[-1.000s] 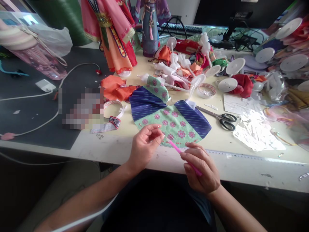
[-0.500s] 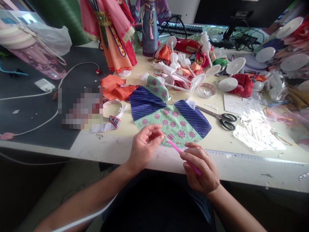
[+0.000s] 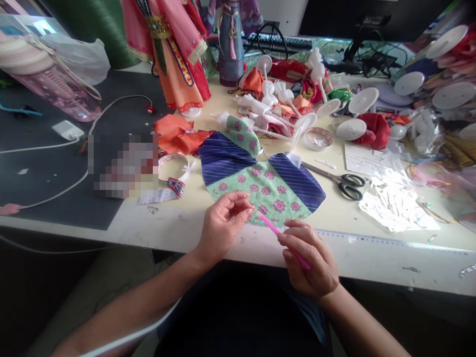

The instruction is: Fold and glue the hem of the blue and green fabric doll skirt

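My right hand (image 3: 310, 258) holds a pink pen-like tool (image 3: 273, 228), its tip pointing up and left toward the fingertips of my left hand (image 3: 223, 223). The left thumb and fingers are pinched together on something too small to make out, near the tool's tip. Just beyond both hands lies a piece of fabric (image 3: 266, 191), green with pink flowers in the middle and dark blue striped parts at the sides. A small green flowered flap is folded at its upper edge.
Black-handled scissors (image 3: 345, 183) lie right of the fabric, above a clear ruler (image 3: 357, 239). Tape rolls (image 3: 318, 139), orange cloth (image 3: 178, 134) and white doll parts (image 3: 256, 105) spread behind. Dressed dolls (image 3: 174, 64) stand at the back; a pink bottle (image 3: 55, 82) is at left.
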`<state>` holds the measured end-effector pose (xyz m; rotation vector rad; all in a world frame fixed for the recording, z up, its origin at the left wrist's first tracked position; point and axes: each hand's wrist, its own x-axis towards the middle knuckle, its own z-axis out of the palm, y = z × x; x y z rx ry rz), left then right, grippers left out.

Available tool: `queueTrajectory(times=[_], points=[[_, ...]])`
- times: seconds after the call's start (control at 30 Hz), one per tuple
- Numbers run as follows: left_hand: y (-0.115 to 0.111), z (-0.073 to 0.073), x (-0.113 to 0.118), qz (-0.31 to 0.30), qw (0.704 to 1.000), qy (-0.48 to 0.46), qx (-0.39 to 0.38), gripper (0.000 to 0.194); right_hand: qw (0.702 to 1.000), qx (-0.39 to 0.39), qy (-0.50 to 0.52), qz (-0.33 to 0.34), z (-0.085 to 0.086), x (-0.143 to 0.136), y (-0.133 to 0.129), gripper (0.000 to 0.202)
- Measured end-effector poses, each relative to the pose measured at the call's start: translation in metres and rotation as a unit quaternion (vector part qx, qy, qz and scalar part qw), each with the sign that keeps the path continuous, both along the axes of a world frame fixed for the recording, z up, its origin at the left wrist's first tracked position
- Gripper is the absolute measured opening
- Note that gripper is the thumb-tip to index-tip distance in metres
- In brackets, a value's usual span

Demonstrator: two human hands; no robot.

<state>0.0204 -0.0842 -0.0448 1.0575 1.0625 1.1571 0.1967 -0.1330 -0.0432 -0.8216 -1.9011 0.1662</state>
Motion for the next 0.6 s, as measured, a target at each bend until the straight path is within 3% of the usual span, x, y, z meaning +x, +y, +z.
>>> queueTrajectory(times=[0.3,0.6], points=[[-0.006,0.005,-0.002,0.041,0.994,0.059,0.083,0.02,1.0,-0.016,0.016,-0.018,-0.002,0.003,0.0,0.035],[-0.01,0.007,-0.003,0.013,0.987,0.12,0.104,0.017,0.999,-0.036,-0.021,-0.026,0.003,0.016,-0.001,0.034]])
